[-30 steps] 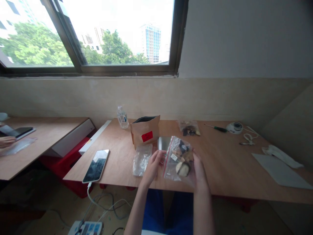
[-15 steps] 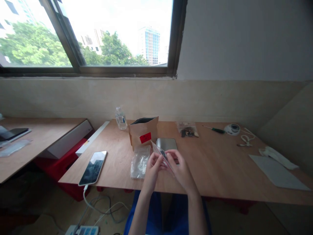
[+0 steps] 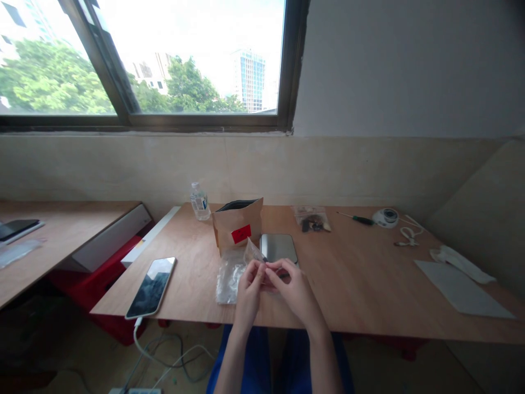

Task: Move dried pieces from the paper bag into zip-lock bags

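Note:
My left hand (image 3: 249,290) and my right hand (image 3: 292,287) meet above the plywood table (image 3: 369,284), pinching a small zip bag (image 3: 253,253) between them. The bag is folded or rolled, and my fingers hide most of it and its contents. Just behind my hands lies a flat metal kitchen scale (image 3: 278,247). A crumpled transparent plastic bag (image 3: 228,279) lies under my left hand's side, and a kraft paper pouch with a red label (image 3: 237,227) stands behind it.
A water bottle (image 3: 199,202), a smartphone on a charging cable (image 3: 151,287), a bag of dark pieces (image 3: 311,219), a screwdriver (image 3: 356,219) and a grey sheet (image 3: 463,288) lie on the table. Another desk (image 3: 61,241) stands at left.
The zip bag has been folded smaller and its contents are now mostly hidden. My hands have come closer together above the front of the scale, and the view has tilted slightly.

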Demonstrator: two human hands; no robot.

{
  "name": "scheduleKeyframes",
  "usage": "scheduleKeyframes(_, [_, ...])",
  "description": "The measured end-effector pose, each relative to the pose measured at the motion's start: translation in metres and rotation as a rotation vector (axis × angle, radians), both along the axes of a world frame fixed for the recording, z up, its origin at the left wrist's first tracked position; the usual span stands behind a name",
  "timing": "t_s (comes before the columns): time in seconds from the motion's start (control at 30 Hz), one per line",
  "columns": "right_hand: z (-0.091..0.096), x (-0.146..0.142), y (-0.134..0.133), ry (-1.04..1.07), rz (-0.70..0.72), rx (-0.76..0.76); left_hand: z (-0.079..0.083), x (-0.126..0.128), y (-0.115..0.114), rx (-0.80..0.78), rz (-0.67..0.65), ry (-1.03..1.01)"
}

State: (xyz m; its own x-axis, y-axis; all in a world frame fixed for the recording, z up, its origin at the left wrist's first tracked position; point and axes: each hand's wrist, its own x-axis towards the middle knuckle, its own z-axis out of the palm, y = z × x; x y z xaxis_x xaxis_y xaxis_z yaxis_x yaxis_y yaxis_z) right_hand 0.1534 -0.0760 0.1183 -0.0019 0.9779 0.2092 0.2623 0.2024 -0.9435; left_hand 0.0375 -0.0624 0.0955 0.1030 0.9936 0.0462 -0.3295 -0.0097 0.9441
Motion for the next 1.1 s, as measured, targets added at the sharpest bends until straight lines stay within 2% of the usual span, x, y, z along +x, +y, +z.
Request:
scheduleKeyframes(0.17, [0.006, 0.006, -0.004, -0.024, 0.062, 0.011, 0.0, -0.004, 0.001, 0.03, 0.012, 0.075])
scheduleKeyframes(0.33, [0.003, 0.002, -0.003, -0.066, -0.008, 0.068, 0.004, -0.003, -0.002, 0.138, 0.018, 0.224])
scheduleKeyframes(0.4, [-0.005, 0.004, 0.001, -0.067, -0.108, 0.122, 0.004, -0.001, -0.004, 0.165, 0.068, 0.29])
scheduleKeyframes(0.5, [-0.017, 0.017, 0.008, 0.012, -0.392, 0.138, 0.003, -0.003, -0.008, 0.169, 0.17, 0.339])
scheduleKeyframes(0.57, [-0.021, 0.028, 0.01, 0.094, -0.527, 0.122, 0.001, -0.007, -0.007, 0.154, 0.178, 0.345])
scheduleKeyframes(0.6, [-0.021, 0.033, 0.01, 0.122, -0.545, 0.122, -0.001, -0.008, -0.006, 0.149, 0.162, 0.343])
scheduleKeyframes(0.7, [-0.013, 0.036, 0.009, 0.178, -0.494, 0.14, -0.009, -0.011, 0.002, 0.161, 0.127, 0.296])
scheduleKeyframes(0.83, [0.006, 0.022, 0.01, 0.274, -0.371, 0.11, -0.026, -0.006, 0.015, 0.114, 0.238, 0.139])
scheduleKeyframes(0.87, [0.009, 0.018, 0.012, 0.301, -0.334, 0.096, -0.03, -0.003, 0.017, 0.076, 0.225, 0.104])
scheduleKeyframes(0.93, [0.013, 0.011, 0.018, 0.355, -0.244, 0.051, -0.035, 0.0, 0.019, 0.022, 0.12, 0.031])
scheduleKeyframes(1.03, [0.009, 0.001, 0.032, 0.348, -0.105, -0.042, -0.036, 0.004, 0.02, 0.004, -0.007, -0.13])
scheduleKeyframes(1.1, [0.005, -0.005, 0.041, 0.247, -0.145, 0.003, -0.036, 0.005, 0.022, -0.023, 0.015, -0.214])
